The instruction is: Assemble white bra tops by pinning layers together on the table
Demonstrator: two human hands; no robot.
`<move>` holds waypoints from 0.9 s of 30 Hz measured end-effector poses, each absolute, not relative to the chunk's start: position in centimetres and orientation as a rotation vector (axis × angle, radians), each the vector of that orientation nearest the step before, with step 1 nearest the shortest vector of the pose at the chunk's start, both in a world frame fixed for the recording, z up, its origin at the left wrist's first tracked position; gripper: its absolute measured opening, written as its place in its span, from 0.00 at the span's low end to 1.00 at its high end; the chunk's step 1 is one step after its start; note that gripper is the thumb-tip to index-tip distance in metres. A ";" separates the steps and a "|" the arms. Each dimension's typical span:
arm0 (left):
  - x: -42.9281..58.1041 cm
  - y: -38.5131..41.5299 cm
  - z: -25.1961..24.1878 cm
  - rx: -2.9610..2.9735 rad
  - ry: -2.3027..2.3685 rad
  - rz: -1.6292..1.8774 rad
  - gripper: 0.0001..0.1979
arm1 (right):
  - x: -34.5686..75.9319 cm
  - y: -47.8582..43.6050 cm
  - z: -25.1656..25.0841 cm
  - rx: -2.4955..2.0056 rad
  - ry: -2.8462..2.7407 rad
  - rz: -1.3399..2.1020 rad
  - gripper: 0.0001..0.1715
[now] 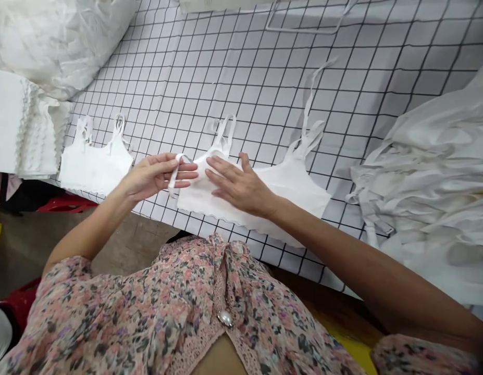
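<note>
A white bralette (288,182) lies spread out on the checked cloth in front of me, its thin straps pointing away from me. My left hand (157,174) is at its left side, with a white strap (174,177) pinched between thumb and forefinger and the other fingers stretched out. Flat on the garment's left half rests my right hand (241,185), fingers extended and holding nothing. It covers part of the fabric. To the left of my left hand, apart from it, lies a second white bralette (95,164).
At the far left are a stack of folded white garments (34,130) and a large bag of white pieces (57,41). A heap of loose white garments (432,172) lies at right. A white wire frame (304,30) is at the back. The checked tablecloth (166,99) covers the table.
</note>
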State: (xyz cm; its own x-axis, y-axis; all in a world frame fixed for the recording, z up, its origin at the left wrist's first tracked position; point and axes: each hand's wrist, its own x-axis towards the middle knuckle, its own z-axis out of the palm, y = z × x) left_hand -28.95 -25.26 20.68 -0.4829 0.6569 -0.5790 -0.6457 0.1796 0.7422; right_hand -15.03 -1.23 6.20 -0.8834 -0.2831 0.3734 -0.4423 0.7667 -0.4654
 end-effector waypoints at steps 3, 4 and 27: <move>-27.0 -23.0 19.5 -0.030 1.309 1.627 0.02 | -15.0 -2.4 8.4 0.366 -2.477 1.191 0.25; -26.6 -22.2 19.3 -0.033 1.293 1.651 0.02 | -15.0 -2.9 9.3 0.300 -2.418 1.359 0.27; -23.2 -19.3 14.4 0.250 1.671 1.722 0.25 | -13.4 -1.8 11.2 -0.433 -1.975 1.848 0.23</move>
State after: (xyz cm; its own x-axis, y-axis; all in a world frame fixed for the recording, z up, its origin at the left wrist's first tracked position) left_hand -23.22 -19.33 14.44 -0.7268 0.6011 -0.3322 -0.3503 0.0916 0.9321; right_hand -13.39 -1.76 11.19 -0.8722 0.4829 0.0773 -0.0450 0.0782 -0.9959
